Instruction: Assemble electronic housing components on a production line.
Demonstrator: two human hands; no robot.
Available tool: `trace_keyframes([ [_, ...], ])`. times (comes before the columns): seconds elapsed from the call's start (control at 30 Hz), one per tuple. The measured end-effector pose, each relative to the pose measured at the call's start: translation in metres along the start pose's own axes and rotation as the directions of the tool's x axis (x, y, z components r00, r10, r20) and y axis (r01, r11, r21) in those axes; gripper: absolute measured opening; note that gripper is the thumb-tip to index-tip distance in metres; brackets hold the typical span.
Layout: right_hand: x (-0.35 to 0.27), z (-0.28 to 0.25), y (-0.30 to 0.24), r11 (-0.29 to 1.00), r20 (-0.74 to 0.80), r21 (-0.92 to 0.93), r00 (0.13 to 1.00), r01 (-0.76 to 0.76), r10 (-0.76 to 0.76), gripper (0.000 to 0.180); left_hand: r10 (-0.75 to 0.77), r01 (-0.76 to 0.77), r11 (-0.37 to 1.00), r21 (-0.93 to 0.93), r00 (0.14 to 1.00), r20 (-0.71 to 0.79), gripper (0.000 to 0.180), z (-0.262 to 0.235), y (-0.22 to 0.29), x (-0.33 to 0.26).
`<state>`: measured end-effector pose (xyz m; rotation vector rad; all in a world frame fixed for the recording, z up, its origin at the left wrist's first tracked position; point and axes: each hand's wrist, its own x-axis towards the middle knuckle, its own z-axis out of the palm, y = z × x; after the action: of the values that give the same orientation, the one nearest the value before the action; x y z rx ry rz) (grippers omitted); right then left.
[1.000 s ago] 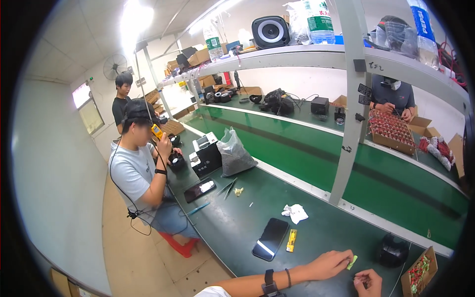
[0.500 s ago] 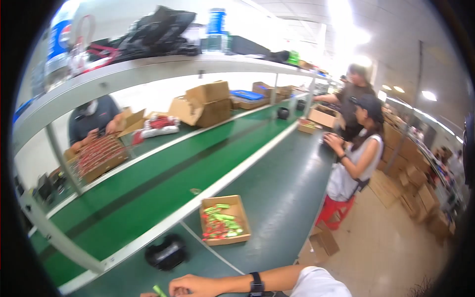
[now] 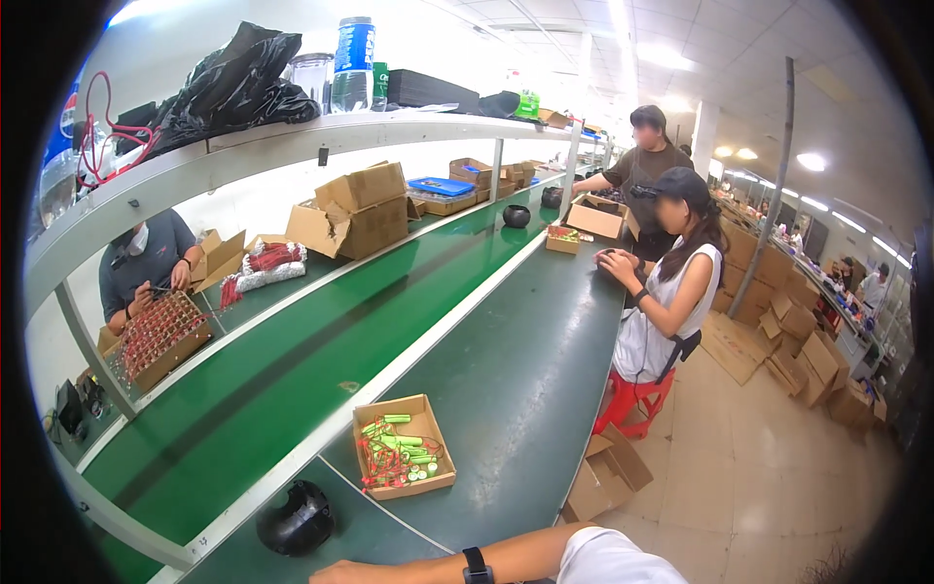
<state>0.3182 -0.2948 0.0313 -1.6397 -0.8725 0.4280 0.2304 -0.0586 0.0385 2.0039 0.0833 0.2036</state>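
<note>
My right forearm comes in at the lower edge, with a white sleeve and a black wristband. Only the back part of my right hand [image 3: 341, 573] shows, at the bottom of the head view. Its fingers are cut off by the frame, so what they hold is hidden. My left hand is out of view. Just beyond my right hand sits a glossy black round shell [image 3: 296, 518] with an opening in its top. To the right of the shell stands an open cardboard box [image 3: 430, 481] of green cylindrical cells with red wires.
A green conveyor belt [image 3: 292, 389] runs beyond the bench [image 3: 525, 389]. Above it is a shelf [image 3: 233, 146] with bottles and a black bag. A seated co-worker [image 3: 681, 292] works at the right; another stands behind. Across the belt, a person handles a box [image 3: 165, 341] of red-wired parts.
The view has shifted, moving the bench items left in the picture. My right hand has sunk lower in it, and the green piece beside it has left the frame.
</note>
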Motion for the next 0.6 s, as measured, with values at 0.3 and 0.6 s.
trace_keyframes([
  [0.3,0.0,-0.001,0.003,0.999,0.003,0.025,0.999,0.048,-0.048,0.019,-0.041,0.041,0.999,0.024,0.999,0.021,0.021,-0.002,0.009,0.0],
  [0.6,0.0,-0.001,-0.002,0.999,-0.013,0.02,0.999,0.035,-0.034,0.017,0.015,-0.016,1.0,0.023,0.999,0.044,0.021,-0.002,0.013,0.0],
])
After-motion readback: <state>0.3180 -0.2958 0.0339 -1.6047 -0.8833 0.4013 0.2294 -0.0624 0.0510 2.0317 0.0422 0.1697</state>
